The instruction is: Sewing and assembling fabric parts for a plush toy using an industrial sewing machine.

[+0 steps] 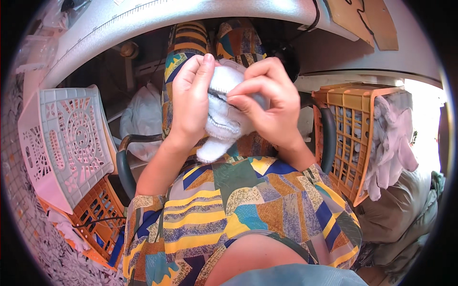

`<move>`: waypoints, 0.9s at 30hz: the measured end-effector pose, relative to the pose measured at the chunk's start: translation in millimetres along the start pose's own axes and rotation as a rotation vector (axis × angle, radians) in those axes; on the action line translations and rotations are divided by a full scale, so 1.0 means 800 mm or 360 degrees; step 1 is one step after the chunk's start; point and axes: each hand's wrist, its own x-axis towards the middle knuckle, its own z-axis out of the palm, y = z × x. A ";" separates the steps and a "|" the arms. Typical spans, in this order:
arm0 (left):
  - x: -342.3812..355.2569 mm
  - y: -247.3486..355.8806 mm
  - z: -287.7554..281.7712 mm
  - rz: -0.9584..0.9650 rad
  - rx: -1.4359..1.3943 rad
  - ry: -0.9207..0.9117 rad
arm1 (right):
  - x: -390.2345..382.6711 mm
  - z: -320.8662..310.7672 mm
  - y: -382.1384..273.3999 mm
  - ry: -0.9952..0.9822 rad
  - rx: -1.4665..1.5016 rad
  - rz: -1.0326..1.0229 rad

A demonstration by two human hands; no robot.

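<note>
A white soft fabric piece (pixel 217 148) with dark stitched edges and several folded layers is held up above my lap. My left hand (pixel 190 97) grips its left side, thumb pointing up along the edge. My right hand (pixel 267 102) is closed on the same piece, thumb and index finger pinched at a dark seam near its middle, the other fingers curled. Part of the piece lies hidden behind both hands.
A metal table edge (pixel 267 10) with a printed scale curves above. At left are a white plastic basket (pixel 67 148) and an orange crate (pixel 98 219); at right, an orange crate (pixel 350 143) with light fabric pieces (pixel 391 138). Chair armrests (pixel 126 167) flank me; a white sack (pixel 140 124) stands behind.
</note>
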 end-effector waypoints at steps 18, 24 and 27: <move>-0.002 0.003 -0.003 -0.0064 -0.0055 -0.0139 | -0.013 -0.006 0.016 -0.0034 -0.0315 -0.0369; -0.002 -0.003 -0.004 -0.0038 0.0013 -0.0072 | -0.004 -0.028 0.006 0.0113 0.0177 -0.0112; -0.001 -0.005 -0.007 -0.0077 -0.0018 -0.0078 | -0.006 -0.045 0.015 0.0365 0.0737 -0.0015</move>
